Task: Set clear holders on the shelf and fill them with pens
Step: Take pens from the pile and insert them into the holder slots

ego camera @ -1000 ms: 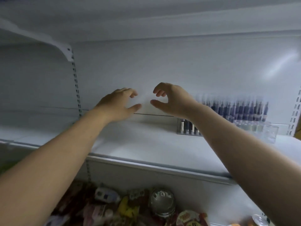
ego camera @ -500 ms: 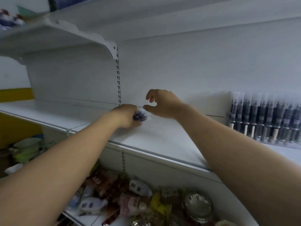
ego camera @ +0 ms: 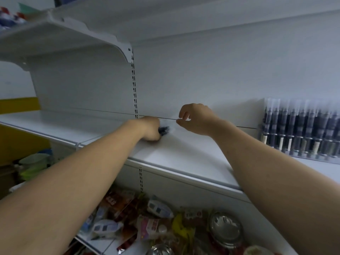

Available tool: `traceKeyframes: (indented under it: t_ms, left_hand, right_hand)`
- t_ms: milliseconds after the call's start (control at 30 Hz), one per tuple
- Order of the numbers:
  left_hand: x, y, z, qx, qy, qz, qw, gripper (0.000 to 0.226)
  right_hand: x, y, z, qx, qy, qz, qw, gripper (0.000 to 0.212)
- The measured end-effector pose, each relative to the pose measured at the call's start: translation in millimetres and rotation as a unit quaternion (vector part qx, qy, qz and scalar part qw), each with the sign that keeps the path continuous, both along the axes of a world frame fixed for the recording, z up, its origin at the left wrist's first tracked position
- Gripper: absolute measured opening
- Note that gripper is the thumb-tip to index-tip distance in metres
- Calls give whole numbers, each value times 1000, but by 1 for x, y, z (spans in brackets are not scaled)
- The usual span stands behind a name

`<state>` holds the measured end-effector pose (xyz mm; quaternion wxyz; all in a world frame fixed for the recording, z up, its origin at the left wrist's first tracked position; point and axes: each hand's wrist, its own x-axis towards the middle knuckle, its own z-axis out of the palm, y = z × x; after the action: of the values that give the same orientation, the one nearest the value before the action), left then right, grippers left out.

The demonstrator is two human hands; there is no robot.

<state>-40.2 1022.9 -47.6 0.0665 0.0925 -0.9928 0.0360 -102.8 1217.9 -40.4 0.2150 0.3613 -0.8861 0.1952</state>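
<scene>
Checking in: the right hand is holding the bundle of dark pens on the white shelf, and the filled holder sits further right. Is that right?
No. The head view shows the left hand holding the bundle of dark pens on the white shelf; the right hand has no pens in it. The filled holder does sit further right.

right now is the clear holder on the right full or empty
Full where visible: dark pens stand upright, packed across the clear holder.

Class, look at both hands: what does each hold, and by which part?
Left hand: a bunch of pens, grip round their shafts, dark ends poking out. Right hand: curled; any hold cannot be told.
</scene>
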Motion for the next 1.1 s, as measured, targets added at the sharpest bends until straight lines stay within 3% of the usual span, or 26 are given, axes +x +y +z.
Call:
traceKeyframes:
  t_ms: [200,400,600,700,767,900,1100]
  left_hand:
    - [4,12,1,-63,-37,-7,997,8]
    - [7,13,-5,-61,-50,6,997,33]
    - [14,5,2,10,-18,-31,999,15]
    - [20,2,10,109,31,-76,991,28]
    - [27,9,11,210,75,-117,968,24]
    - [33,40,9,408,108,-192,886,17]
    - [29,115,18,547,90,-286,782,17]
  right_hand:
    - [4,-3,0,11,3,-12,1000,16]
    - [6,-4,-1,11,-1,-11,1000,16]
    - [11,4,11,-37,-19,-10,999,15]
    - [18,17,27,-72,-34,-16,997,18]
    - [26,33,35,-83,-44,-22,995,20]
    - [47,79,44,-85,-53,-36,994,22]
    - [79,172,54,-110,-91,-66,988,36]
